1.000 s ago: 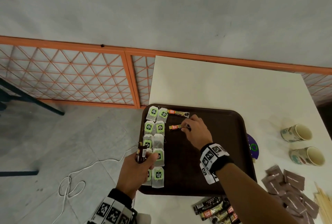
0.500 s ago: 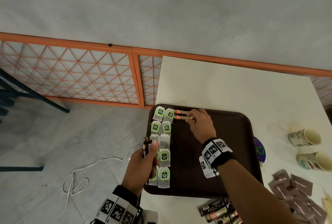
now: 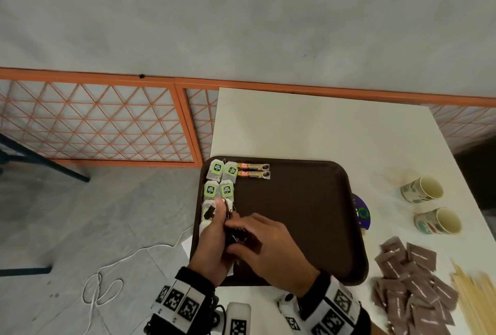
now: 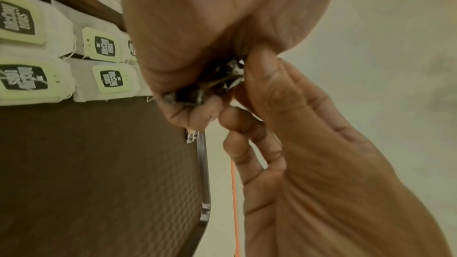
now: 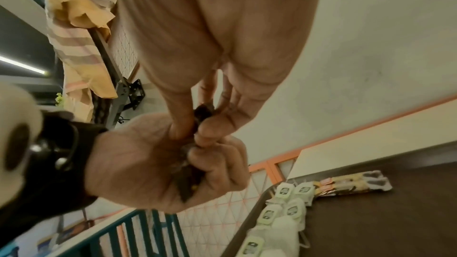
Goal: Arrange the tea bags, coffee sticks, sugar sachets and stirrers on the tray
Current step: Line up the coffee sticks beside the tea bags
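The brown tray (image 3: 295,214) lies on the white table. Green-tagged tea bags (image 3: 217,168) run in two columns down its left side, also seen in the left wrist view as tea bags (image 4: 112,78). Two coffee sticks (image 3: 253,170) lie side by side at the tray's back, next to the top tea bags. Over the tray's front left my left hand (image 3: 224,220) grips a dark bundle of coffee sticks (image 4: 215,83). My right hand (image 3: 236,236) pinches one end of that bundle (image 5: 204,111). The hands hide the lower tea bags.
Brown sugar sachets (image 3: 413,281) and wooden stirrers (image 3: 475,297) are piled at the table's right front. Two paper cups (image 3: 421,189) lie on their sides farther right. A purple disc (image 3: 362,212) peeks from under the tray's right rim. An orange mesh railing (image 3: 107,125) borders the left.
My right hand laid a second coffee stick beside the first at the tray's back, then drew back to the bundle in my left hand and took hold of it.
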